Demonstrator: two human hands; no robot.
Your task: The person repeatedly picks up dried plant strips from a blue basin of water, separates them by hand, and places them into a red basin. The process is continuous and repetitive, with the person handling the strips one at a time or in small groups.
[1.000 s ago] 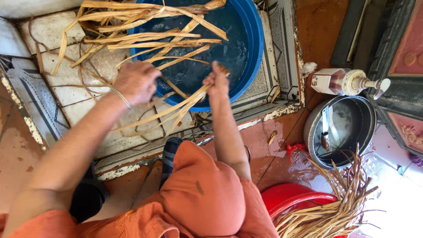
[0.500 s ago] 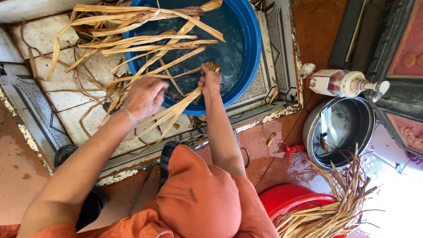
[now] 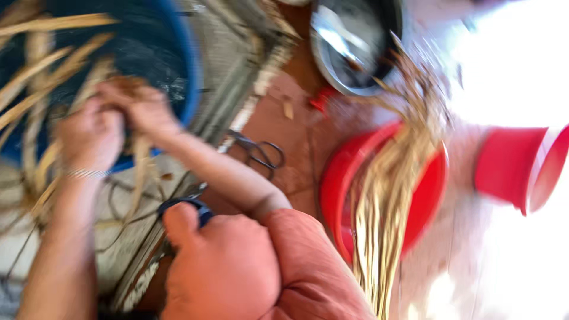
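Observation:
The view is motion-blurred. My left hand (image 3: 89, 137), with a thin bracelet at the wrist, is closed around a bunch of long tan straw strips (image 3: 41, 65). My right hand (image 3: 141, 109) grips the same strips just beside it, and the two hands touch. Both sit over the near rim of a blue basin (image 3: 181, 65) at the upper left. The strips fan out to the left across the basin and hang down below my hands.
Scissors (image 3: 262, 153) lie on the reddish floor right of my right forearm. A red basin (image 3: 430, 195) holds a sheaf of pale straw (image 3: 385, 201). A metal pot (image 3: 355, 41) stands behind it, a red container (image 3: 521, 172) at the right. My orange-clad knee (image 3: 237, 266) fills the bottom centre.
The view has swung right and closer, so the basin now sits at the upper left. My hands have come together on the strips at the basin's rim.

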